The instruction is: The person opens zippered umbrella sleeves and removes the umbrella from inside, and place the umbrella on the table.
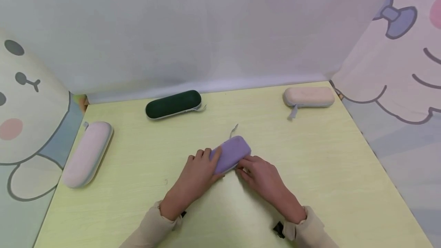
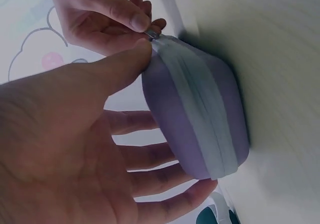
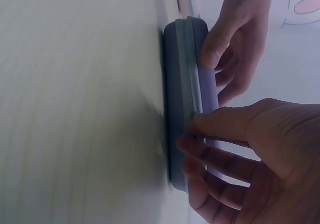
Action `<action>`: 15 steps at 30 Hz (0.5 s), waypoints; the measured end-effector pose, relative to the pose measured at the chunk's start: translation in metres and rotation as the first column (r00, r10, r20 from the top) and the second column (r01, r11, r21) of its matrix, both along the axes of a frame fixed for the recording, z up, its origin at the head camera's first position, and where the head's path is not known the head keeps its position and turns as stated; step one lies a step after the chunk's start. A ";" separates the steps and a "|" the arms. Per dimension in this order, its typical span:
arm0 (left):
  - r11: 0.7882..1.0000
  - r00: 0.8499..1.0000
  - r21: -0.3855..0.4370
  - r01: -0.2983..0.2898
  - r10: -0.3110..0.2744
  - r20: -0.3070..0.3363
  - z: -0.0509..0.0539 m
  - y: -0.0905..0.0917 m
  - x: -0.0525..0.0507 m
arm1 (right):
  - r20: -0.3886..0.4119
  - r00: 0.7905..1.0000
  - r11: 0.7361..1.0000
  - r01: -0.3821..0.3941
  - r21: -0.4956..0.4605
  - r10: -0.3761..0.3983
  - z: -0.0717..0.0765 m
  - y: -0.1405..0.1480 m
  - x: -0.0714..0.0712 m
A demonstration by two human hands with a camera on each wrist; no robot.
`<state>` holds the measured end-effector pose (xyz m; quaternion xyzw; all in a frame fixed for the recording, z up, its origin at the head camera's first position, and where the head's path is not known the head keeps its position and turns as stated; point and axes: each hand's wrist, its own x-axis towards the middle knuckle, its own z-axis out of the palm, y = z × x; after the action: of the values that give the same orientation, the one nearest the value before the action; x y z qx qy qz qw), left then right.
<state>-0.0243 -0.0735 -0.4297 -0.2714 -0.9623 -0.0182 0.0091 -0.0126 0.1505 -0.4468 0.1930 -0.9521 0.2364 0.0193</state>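
A purple zip-up pencil case (image 1: 235,150) lies on the table in front of me, slanting up to the right. My left hand (image 1: 197,173) grips its left end, fingers over the top and thumb along the near side. At the near right side, my right hand (image 1: 263,179) pinches the small metal zipper pull (image 2: 152,34) between thumb and forefinger. Pale grey zipper tape (image 2: 205,111) runs round the case's side, its two halves together at the end seen in the left wrist view. A fabric loop (image 1: 234,129) sticks out from the far side.
A dark green case (image 1: 173,104) lies at the back, left of centre. One pale pink case (image 1: 89,154) is at the table's left edge, and a peach-pink case (image 1: 309,97) sits at the back right corner. Cartoon-printed curtains (image 1: 396,68) flank the table (image 1: 344,186).
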 end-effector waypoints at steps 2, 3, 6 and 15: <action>1.000 1.000 -0.003 0.006 -0.006 -0.030 0.001 0.000 0.003 | 0.002 1.000 1.000 0.003 -0.005 -0.003 0.000 0.002 -0.002; 1.000 0.999 -0.007 0.010 -0.011 -0.046 0.001 -0.001 0.004 | 0.003 1.000 1.000 0.005 -0.005 -0.005 0.000 0.002 -0.003; 0.999 0.996 -0.026 0.022 -0.024 -0.082 0.003 -0.002 0.009 | 0.015 1.000 1.000 0.019 -0.013 -0.019 0.000 0.005 -0.007; 0.991 0.975 -0.085 0.107 -0.121 -0.185 0.011 -0.003 0.024 | 0.099 0.994 0.997 0.055 -0.045 -0.051 0.000 0.016 -0.022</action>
<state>-0.0006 -0.0763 -0.4191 -0.3267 -0.9399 0.0433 0.0896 -0.0343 0.1664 -0.4468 0.1553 -0.9509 0.2674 -0.0164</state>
